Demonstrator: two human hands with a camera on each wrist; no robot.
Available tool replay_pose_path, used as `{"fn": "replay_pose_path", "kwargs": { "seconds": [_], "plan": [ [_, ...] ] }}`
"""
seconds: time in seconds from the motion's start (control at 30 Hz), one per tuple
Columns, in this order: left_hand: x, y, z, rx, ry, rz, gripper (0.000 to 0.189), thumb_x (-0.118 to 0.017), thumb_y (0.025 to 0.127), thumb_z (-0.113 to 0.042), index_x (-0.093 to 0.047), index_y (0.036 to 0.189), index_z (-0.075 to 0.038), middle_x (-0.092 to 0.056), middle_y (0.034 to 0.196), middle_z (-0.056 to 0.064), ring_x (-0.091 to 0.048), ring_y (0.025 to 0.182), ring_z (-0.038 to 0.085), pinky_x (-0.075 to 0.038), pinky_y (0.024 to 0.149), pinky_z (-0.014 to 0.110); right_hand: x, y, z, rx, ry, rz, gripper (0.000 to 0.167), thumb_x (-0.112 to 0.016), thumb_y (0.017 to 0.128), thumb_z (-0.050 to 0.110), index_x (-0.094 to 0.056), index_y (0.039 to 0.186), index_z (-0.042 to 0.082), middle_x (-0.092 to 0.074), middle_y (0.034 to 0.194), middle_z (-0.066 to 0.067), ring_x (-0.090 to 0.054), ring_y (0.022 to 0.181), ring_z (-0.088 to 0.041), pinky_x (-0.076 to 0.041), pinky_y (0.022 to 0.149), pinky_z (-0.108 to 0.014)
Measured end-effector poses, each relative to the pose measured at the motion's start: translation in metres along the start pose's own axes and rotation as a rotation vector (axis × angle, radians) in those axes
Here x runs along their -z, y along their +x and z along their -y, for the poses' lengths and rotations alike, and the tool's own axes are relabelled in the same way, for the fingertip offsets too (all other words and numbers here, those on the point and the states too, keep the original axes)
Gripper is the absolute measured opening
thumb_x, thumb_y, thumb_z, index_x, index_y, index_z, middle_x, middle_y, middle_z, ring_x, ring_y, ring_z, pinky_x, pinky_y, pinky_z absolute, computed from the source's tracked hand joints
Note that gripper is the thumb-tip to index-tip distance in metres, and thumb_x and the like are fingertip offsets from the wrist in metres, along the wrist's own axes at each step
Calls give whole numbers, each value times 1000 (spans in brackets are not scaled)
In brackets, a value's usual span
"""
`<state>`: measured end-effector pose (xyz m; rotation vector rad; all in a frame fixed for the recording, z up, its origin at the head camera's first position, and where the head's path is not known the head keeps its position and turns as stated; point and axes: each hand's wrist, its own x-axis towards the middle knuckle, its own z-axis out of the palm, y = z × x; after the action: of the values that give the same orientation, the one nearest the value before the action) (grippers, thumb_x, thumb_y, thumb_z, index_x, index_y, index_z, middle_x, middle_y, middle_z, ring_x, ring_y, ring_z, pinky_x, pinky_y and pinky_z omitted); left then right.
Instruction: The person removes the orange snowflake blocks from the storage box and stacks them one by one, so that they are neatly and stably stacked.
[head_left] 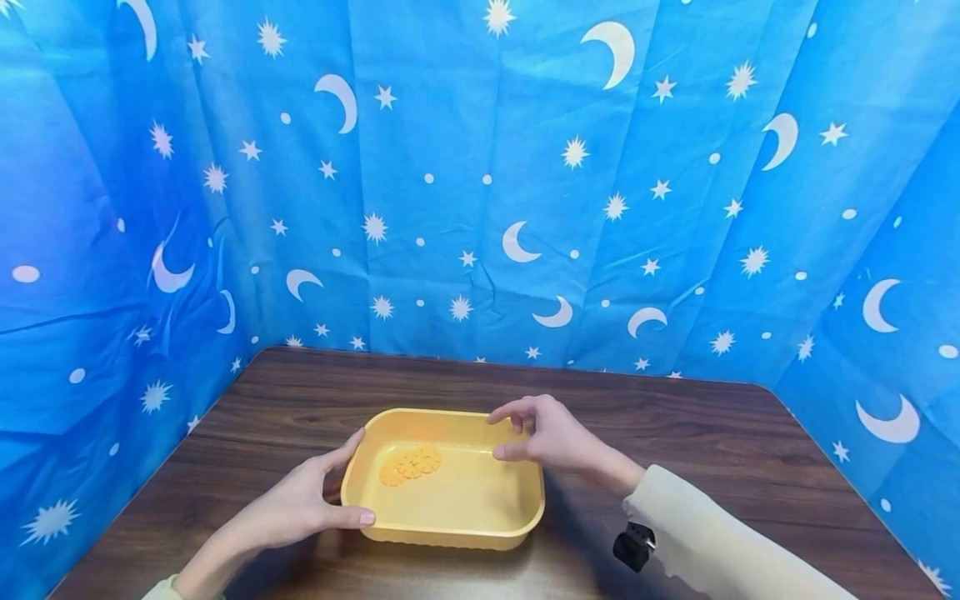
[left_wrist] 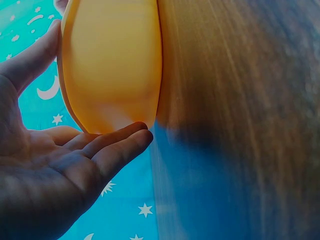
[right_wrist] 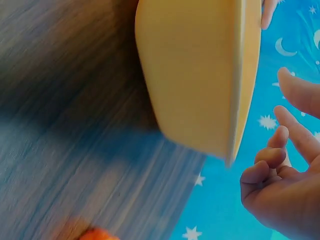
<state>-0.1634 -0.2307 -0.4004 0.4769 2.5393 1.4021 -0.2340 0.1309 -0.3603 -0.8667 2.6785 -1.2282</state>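
1. one yellow box (head_left: 472, 493) is on the near part of the brown table (head_left: 292, 408), between a person's two hands. it is hard to tell if it sits flat or is up a bit.
2. the left hand (head_left: 296, 504) holds the left end of the box, with its thumb on the near rim and a finger at the far corner.
3. the right hand (head_left: 551, 437) is loose, with thumb and pointer stretched out, and grips nothing. from the head it looks to be right over the far rim; the right wrist view shows a gap between hand and box.
4. only the head view shows the orange patch (head_left: 411, 465) inside the box, on the left. it is bumpy and lacy, and may be a print or a flat thing.
5. only the right wrist view shows one blurry orange blob (right_wrist: 99, 234) low down.
6. the box looks like smooth plastic, with round corners.
7. the table has stripy wood lines.
8. the blue cloth (head_left: 450, 150) is creased, with lots of white moons, stars and dots.
9. there are two pale sleeves (head_left: 720, 542), and one small black thing (head_left: 633, 546) by the right cuff.
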Motion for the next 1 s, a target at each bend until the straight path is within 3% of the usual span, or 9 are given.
{"fn": "replay_pose_path", "kwargs": {
  "seconds": [0.4, 0.67, 1.0],
  "plan": [
    [1, -1, -1, -31, -5, 10, 112, -89, 86, -32, -18, 166, 2, -29, 165, 31, -44, 144, 47, -52, 105, 47, -34, 21, 6, 54, -10, 84, 37, -89, 84, 12, -79, 119, 7, -59, 83, -13, -47, 74, -15, -38, 66, -28],
    [1, -1, 1, -25, -9, 7, 113, -89, 86, -32, -18, 166, 2, -27, 166, 31, -41, 146, 47, -51, 106, 48, -55, 31, 5, 86, 22, 151, 40, -89, 82, 6, -76, 119, -1, -40, 65, 4, -37, 62, -8, -33, 63, -24],
    [0, 1, 3, 9, -11, -2, 114, -90, 85, -33, -18, 167, 0, -28, 166, 30, -44, 144, 46, -52, 105, 49, -61, 35, 4, 58, -4, 177, 41, -90, 82, 6, -76, 121, 0, -40, 61, 5, -36, 57, -7, -35, 63, -24]
  ]
}}
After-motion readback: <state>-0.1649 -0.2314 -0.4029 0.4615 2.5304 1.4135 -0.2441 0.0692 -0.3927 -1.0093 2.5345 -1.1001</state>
